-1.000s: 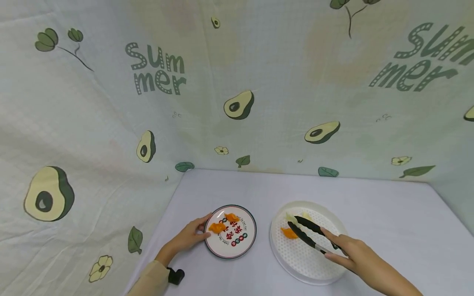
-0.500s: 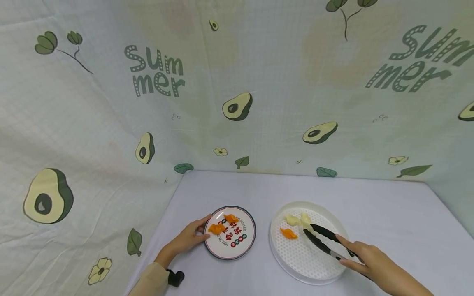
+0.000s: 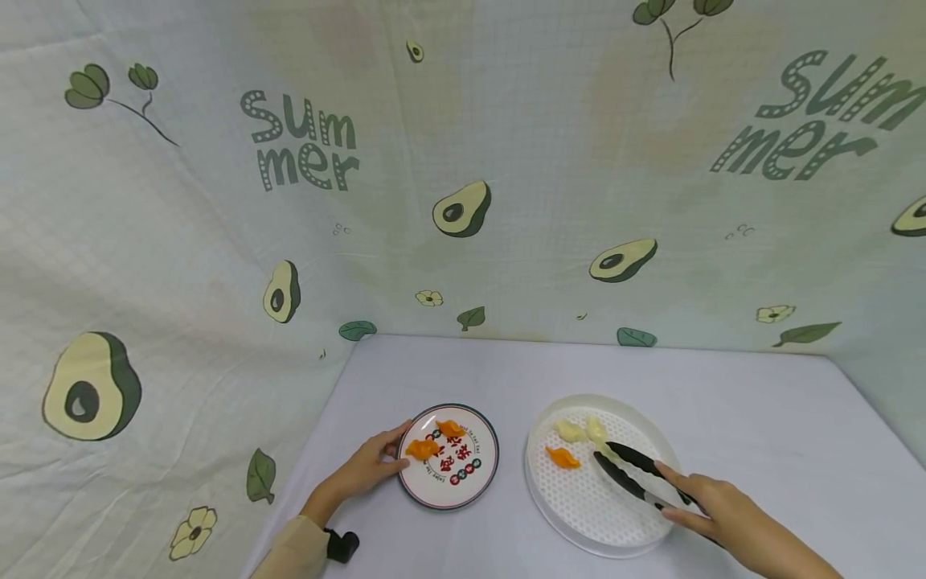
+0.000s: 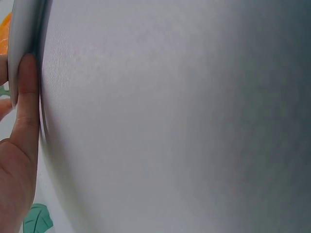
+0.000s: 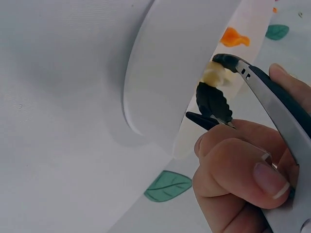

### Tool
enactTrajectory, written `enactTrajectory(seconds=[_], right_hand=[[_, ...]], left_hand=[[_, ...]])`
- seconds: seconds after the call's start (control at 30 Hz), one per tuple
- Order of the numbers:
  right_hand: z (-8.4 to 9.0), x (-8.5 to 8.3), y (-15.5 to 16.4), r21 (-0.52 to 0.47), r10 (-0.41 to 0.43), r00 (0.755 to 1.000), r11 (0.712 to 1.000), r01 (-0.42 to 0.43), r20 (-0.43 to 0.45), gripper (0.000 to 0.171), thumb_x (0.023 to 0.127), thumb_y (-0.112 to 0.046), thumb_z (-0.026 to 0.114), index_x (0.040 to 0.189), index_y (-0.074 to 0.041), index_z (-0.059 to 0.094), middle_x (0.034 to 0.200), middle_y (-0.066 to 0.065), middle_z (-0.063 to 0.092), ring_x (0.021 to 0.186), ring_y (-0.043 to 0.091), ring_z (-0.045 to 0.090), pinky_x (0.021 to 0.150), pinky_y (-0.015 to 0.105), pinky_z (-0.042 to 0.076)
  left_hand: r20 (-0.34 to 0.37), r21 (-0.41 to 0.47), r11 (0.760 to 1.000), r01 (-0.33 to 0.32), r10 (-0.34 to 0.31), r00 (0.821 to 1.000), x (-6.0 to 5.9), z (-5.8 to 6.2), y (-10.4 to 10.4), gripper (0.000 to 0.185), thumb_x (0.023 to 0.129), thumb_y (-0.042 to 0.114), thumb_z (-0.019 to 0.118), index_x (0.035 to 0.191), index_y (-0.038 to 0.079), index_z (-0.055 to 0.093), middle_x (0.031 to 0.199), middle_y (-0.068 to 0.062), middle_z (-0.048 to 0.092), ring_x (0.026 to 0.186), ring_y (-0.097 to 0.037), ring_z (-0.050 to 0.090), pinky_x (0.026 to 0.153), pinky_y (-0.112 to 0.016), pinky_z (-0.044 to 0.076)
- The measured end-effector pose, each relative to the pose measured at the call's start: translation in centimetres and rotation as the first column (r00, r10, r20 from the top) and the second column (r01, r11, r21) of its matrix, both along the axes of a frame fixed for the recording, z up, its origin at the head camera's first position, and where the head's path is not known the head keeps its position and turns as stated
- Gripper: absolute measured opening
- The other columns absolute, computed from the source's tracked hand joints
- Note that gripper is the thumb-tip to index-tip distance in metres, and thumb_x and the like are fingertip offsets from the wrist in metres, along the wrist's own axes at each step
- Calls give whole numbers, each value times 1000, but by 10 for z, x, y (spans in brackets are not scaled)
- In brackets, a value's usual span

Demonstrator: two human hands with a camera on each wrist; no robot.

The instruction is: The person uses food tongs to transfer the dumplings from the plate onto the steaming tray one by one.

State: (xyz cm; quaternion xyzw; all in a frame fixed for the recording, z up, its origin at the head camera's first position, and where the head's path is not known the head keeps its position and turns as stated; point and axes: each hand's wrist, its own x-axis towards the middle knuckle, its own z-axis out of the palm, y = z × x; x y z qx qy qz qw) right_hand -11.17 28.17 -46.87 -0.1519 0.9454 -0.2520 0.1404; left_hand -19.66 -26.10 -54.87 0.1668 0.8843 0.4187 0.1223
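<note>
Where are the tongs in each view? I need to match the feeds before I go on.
Head: tongs lower right, over the white tray, held by the right hand.
Left wrist: not in it.
Right wrist: tongs at right, tips at a pale piece, right hand gripping them.
Shared landmark: the orange piece in the tray.

avocado-print backdrop cloth [image 3: 463, 161], white tablecloth [image 3: 760, 418]
</note>
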Motion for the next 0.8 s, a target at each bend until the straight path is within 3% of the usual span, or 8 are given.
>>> enactTrajectory(seconds=[0.23,0.57,0.8], right_hand=[[-3,-3,-4,23,9,1000,1000,-9,-8,72,90,-37,71,140,11,49,113,27,64,107,44,61,84,57,49],[-5,-6,-12,39,0,997,999,-3,72,68,90,-34,71,140,8,50,112,24,65,106,45,61,85,60,48],[-4,-3,-10,14,7,997,1000,-8,75,70,91,-34,71,142,8,47,110,18,65,105,45,60,85,61,47]], left_hand=[[2,-3,1000,-14,14,1000,0,0,0,68,95,22,70,154,7,38,100,1,56,93,-19,49,79,-27,42],[22,-1,1000,2,-2,1000,-1,0,0,70,95,22,69,154,6,36,104,-1,56,95,-20,49,77,-25,42],[21,0,1000,9,-9,1000,-3,0,0,70,95,23,69,154,6,36,102,-2,55,95,-20,48,77,-25,40]])
